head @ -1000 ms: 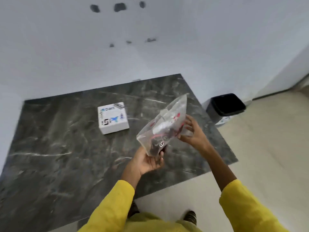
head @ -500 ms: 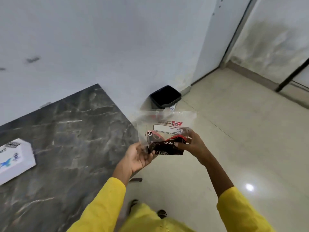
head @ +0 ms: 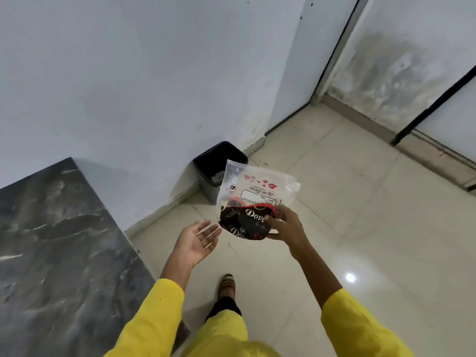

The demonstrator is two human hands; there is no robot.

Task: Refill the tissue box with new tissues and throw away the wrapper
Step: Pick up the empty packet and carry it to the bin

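Gripping an empty clear wrapper [head: 253,202] with black-and-red print, right hand [head: 286,224] pinched on it, left hand [head: 197,240] spread palm-up, dark bin [head: 206,163] beyond.

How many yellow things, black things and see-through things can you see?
Yellow: 3, left sleeve, right sleeve, trouser leg
Black: 1, bin
See-through: 1, wrapper, pinched in the right hand
Total: 5

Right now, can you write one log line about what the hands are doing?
step: bin the wrapper | right hand: holds wrapper | left hand: open, empty | bin: ahead by wall, wrapper not in yet
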